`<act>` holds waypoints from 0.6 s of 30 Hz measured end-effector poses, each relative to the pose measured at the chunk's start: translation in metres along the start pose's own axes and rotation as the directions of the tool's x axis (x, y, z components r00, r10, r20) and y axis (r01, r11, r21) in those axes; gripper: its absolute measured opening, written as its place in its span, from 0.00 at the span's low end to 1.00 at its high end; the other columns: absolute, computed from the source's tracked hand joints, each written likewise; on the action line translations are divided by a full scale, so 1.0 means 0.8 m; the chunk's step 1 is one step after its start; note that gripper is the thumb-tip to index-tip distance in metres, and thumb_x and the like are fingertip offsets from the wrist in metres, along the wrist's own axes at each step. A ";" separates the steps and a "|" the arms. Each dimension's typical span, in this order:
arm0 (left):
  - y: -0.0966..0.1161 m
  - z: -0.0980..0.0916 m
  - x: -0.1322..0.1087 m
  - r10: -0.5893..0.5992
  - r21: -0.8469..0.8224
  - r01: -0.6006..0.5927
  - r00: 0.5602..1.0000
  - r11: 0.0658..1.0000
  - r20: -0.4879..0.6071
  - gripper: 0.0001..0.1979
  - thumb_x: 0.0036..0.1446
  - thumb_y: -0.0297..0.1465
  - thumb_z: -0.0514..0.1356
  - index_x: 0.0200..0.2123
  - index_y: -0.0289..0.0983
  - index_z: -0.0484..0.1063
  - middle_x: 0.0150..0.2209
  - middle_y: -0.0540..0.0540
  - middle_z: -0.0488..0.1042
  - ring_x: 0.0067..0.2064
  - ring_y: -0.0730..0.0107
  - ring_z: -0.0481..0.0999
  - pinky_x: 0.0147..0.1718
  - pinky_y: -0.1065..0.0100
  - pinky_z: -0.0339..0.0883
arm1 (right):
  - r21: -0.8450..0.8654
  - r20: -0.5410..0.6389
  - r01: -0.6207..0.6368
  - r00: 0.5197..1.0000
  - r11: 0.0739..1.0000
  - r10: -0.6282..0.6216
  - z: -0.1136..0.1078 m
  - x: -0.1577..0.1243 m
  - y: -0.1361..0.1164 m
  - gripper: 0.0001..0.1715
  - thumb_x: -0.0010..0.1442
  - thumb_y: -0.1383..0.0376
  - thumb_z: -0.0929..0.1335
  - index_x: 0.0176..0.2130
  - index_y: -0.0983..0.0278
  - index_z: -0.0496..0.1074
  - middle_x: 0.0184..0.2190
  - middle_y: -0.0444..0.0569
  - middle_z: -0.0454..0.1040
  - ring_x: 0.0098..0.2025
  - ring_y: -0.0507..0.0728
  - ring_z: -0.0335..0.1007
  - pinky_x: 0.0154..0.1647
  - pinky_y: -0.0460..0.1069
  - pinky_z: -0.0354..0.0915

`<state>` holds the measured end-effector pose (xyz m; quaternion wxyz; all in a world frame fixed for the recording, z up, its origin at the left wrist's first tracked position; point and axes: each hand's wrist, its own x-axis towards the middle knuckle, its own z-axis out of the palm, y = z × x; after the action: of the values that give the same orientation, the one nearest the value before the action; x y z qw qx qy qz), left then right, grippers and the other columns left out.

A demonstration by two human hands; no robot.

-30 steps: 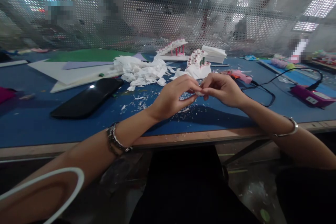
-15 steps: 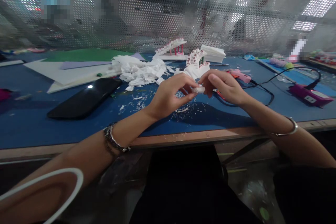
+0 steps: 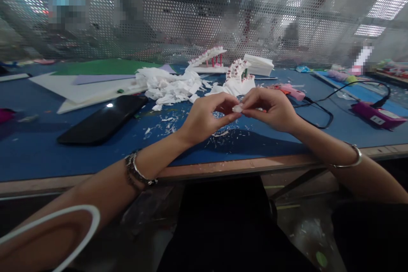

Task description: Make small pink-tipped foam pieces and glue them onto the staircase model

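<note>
Between the fingertips of both hands is a small white piece (image 3: 237,109), soft-looking like crumpled paper or foam; its kind is unclear. My left hand (image 3: 207,114) pinches it from the left with thumb and fingers. From the right, the thumb and forefinger of my right hand (image 3: 272,108) close on its other end. Both hands hover above the blue table (image 3: 255,146) near its front edge, over scattered white shreds. Just behind them stands a small curved white model (image 3: 237,72) dotted with dark red, on a white base.
A heap of torn white paper (image 3: 172,87) lies behind my left hand. Left of it are a black phone-like slab (image 3: 102,121) and white and green sheets (image 3: 105,66). A pink glue gun (image 3: 295,92) with a black cable and a purple box (image 3: 378,114) are at right. Further back stands a stair-like model (image 3: 208,57).
My right hand has turned and brought its thumb and forefinger together on the white piece. Before, its thumb was raised away. My left hand has hardly moved.
</note>
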<state>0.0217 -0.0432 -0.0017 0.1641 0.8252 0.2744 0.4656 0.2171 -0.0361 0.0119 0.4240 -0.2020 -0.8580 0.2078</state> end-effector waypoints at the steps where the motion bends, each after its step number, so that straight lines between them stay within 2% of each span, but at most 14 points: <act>1: 0.001 0.000 0.000 0.003 0.015 -0.003 1.000 1.000 -0.001 0.09 0.50 0.34 0.61 0.35 0.35 0.72 0.30 0.48 0.75 0.30 0.75 0.74 0.33 0.75 0.69 | -0.035 0.009 0.010 1.000 0.999 -0.010 -0.001 0.000 0.000 0.07 0.54 0.64 0.68 0.31 0.67 0.69 0.30 0.46 0.71 0.34 0.48 0.68 0.36 0.45 0.65; 5: 0.002 0.000 0.000 0.016 0.041 -0.016 1.000 0.999 0.002 0.08 0.51 0.33 0.60 0.34 0.35 0.72 0.30 0.47 0.74 0.30 0.75 0.73 0.32 0.75 0.68 | -0.132 0.025 0.007 1.000 0.991 -0.004 -0.003 0.002 -0.002 0.07 0.55 0.64 0.66 0.32 0.67 0.69 0.29 0.45 0.71 0.31 0.47 0.67 0.32 0.44 0.63; 8: 0.003 0.001 0.000 -0.030 0.007 0.030 1.000 1.000 0.008 0.08 0.50 0.33 0.60 0.34 0.35 0.72 0.30 0.47 0.74 0.30 0.75 0.73 0.32 0.74 0.68 | -0.157 -0.015 -0.022 1.000 0.987 0.020 -0.002 0.004 -0.004 0.08 0.58 0.64 0.63 0.32 0.67 0.68 0.25 0.43 0.69 0.26 0.45 0.65 0.28 0.42 0.60; 11: 0.003 0.000 0.004 -0.157 -0.169 0.150 0.987 0.974 -0.031 0.09 0.49 0.33 0.61 0.33 0.35 0.70 0.28 0.48 0.73 0.29 0.75 0.73 0.31 0.73 0.68 | -0.205 -0.100 -0.036 0.995 0.978 0.015 -0.006 0.005 -0.006 0.15 0.63 0.63 0.58 0.28 0.66 0.64 0.21 0.42 0.66 0.23 0.44 0.62 0.27 0.42 0.58; 13: 0.002 -0.001 0.007 -0.253 -0.328 0.225 0.967 0.917 -0.043 0.07 0.50 0.32 0.60 0.32 0.34 0.69 0.27 0.49 0.72 0.28 0.76 0.72 0.29 0.74 0.67 | -0.314 -0.136 -0.064 0.991 0.947 0.022 -0.015 0.006 -0.005 0.22 0.64 0.61 0.54 0.22 0.66 0.61 0.18 0.41 0.64 0.21 0.45 0.59 0.27 0.43 0.57; 15: -0.001 -0.003 0.010 -0.319 -0.466 0.282 0.948 0.839 -0.002 0.05 0.52 0.31 0.58 0.29 0.34 0.68 0.25 0.50 0.72 0.25 0.79 0.70 0.27 0.75 0.66 | -0.495 -0.084 -0.114 0.993 0.861 0.083 -0.029 0.006 -0.001 0.26 0.64 0.58 0.54 0.18 0.66 0.60 0.15 0.42 0.61 0.20 0.45 0.56 0.26 0.45 0.54; 17: -0.003 -0.005 0.012 -0.346 -0.569 0.321 0.936 0.757 0.068 0.06 0.54 0.31 0.56 0.27 0.35 0.67 0.24 0.51 0.71 0.23 0.81 0.68 0.26 0.76 0.64 | -0.679 0.066 -0.112 0.975 0.726 0.212 -0.047 0.006 0.006 0.24 0.61 0.58 0.58 0.19 0.66 0.63 0.16 0.43 0.63 0.20 0.47 0.56 0.25 0.46 0.52; 18: -0.003 -0.005 0.012 -0.349 -0.607 0.336 0.932 0.720 0.102 0.07 0.54 0.31 0.55 0.26 0.35 0.66 0.23 0.51 0.70 0.23 0.81 0.67 0.25 0.76 0.64 | -0.735 0.150 -0.081 0.949 0.673 0.278 -0.057 0.005 0.010 0.20 0.60 0.59 0.59 0.22 0.66 0.67 0.19 0.45 0.68 0.23 0.49 0.60 0.27 0.46 0.52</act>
<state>0.0215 -0.0352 0.0057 0.5037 0.6567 0.2572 0.4988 0.2531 -0.0188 0.0358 0.1764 -0.4084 -0.8920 -0.0808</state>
